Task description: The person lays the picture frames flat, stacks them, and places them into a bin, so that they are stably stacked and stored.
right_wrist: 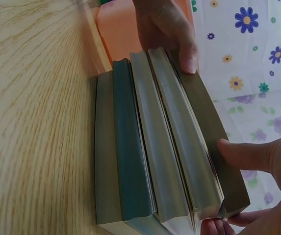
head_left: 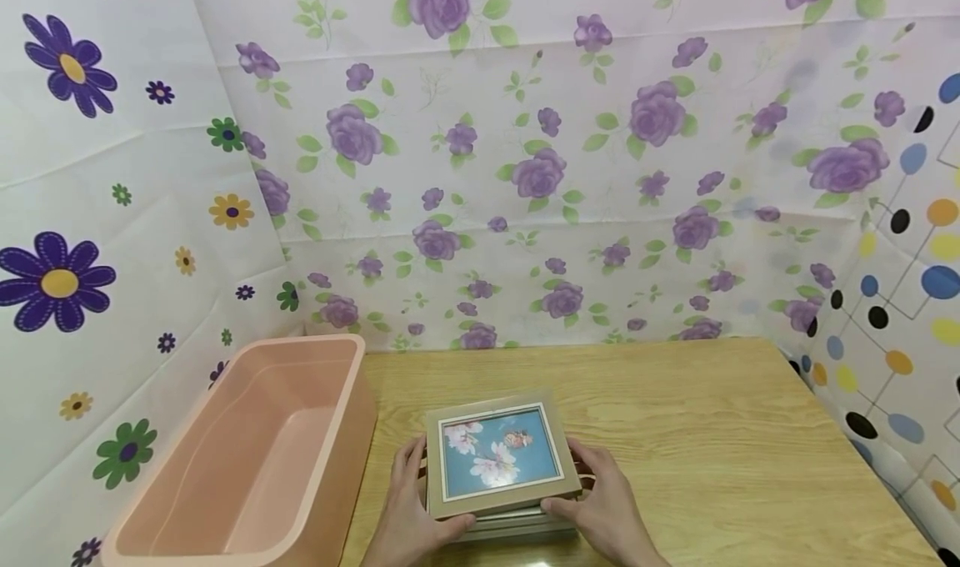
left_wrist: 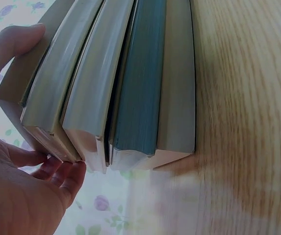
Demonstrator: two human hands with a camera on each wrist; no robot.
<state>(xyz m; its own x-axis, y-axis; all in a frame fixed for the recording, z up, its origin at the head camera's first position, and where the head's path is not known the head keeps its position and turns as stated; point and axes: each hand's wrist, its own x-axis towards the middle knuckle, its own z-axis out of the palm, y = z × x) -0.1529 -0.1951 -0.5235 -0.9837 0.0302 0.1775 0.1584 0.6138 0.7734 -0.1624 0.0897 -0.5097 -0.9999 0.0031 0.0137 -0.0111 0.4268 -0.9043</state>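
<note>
A picture frame [head_left: 504, 500] with a beige border and a blue picture of pale blossoms lies on top of a stack of frames [head_left: 517, 524]. My left hand [head_left: 411, 513] holds its left side, thumb at the near edge and fingers along the side. My right hand [head_left: 603, 500] grips the opposite side the same way. Seen from the left wrist, the stack has silvery edges, a teal frame [left_wrist: 140, 78] and a beige bottom frame [left_wrist: 178, 83] against the table. Fingertips of both hands reach beside the silvery frames [right_wrist: 179, 122] under the top one.
A deep pink plastic tub [head_left: 330, 467] stands left of the stack on the wood-grain table [head_left: 712, 450]. Flowered sheets [head_left: 525, 175] hang behind and on the left, and a dotted sheet [head_left: 900, 317] hangs on the right.
</note>
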